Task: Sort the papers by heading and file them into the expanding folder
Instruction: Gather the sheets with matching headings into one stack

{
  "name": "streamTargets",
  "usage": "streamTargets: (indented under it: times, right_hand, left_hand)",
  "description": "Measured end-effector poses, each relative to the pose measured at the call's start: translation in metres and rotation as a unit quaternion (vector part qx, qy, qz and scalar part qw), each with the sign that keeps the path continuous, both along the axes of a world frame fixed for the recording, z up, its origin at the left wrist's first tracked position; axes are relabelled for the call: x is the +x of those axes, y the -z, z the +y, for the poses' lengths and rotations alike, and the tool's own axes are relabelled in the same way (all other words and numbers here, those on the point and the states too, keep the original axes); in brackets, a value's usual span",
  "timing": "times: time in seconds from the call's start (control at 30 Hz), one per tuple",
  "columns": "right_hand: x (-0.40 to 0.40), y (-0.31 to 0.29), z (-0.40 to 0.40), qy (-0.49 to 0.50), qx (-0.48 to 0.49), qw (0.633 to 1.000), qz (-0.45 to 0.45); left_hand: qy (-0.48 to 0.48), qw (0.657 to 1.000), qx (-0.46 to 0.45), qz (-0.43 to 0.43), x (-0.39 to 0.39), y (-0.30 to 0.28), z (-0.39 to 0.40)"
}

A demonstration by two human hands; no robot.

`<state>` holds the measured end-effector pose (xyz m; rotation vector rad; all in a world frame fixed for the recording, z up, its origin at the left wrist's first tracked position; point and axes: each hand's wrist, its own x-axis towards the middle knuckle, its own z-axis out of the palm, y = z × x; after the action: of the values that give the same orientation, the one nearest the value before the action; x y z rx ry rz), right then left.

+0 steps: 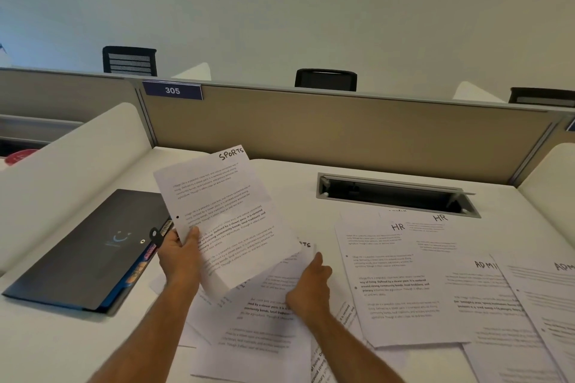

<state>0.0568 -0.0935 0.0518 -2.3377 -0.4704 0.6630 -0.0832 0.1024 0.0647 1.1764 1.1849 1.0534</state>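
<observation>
A: Progress so far? Sorting is judged to be under way, filing not yet begun. The expanding folder (pixel 84 252) is lying flat and closed at the left of the desk (pixel 280 171), just beside the left hand (pixel 180 255).

B: A sheet headed SPORTS (pixel 224 211) is held up off the desk; its lower left edge is pinched between the thumb and curled fingers of the left hand. The corner of a second SPORTS sheet (pixel 303 253) is gripped by the right hand (pixel 311 286), fingers curled on it.

A: Groups already formed?

B: Two HR sheets (pixel 392 264) are overlapped right of centre; ADMIN sheets (pixel 491 286) lie further right. A loose unsorted pile (pixel 261 336) is left under the forearms.

A: So most remains: the pile is to be finished, then every group filed.

B: Hidden or unclear: headings in the loose pile are covered or blurred. The ADMIN sheets are cut off at the right edge. Coloured tabs are glimpsed at the folder's edge, but no labels can be read. The contents of the folder cannot be told.
</observation>
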Motion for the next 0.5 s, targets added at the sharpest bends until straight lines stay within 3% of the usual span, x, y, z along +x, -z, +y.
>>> streamTargets:
  times: [0.13, 0.5]
  right_hand:
    - [0.003, 0.003, -0.009, 0.030, 0.063, 0.997, 0.020]
    - [0.070, -0.064, -0.031, 0.002, 0.070, 0.973, -0.219]
  left_hand:
    - [0.005, 1.000, 0.000, -0.004, -0.004, -0.004, 0.000]
    - [0.031, 0.999, -0.007, -0.015, -0.002, -0.018, -0.009]
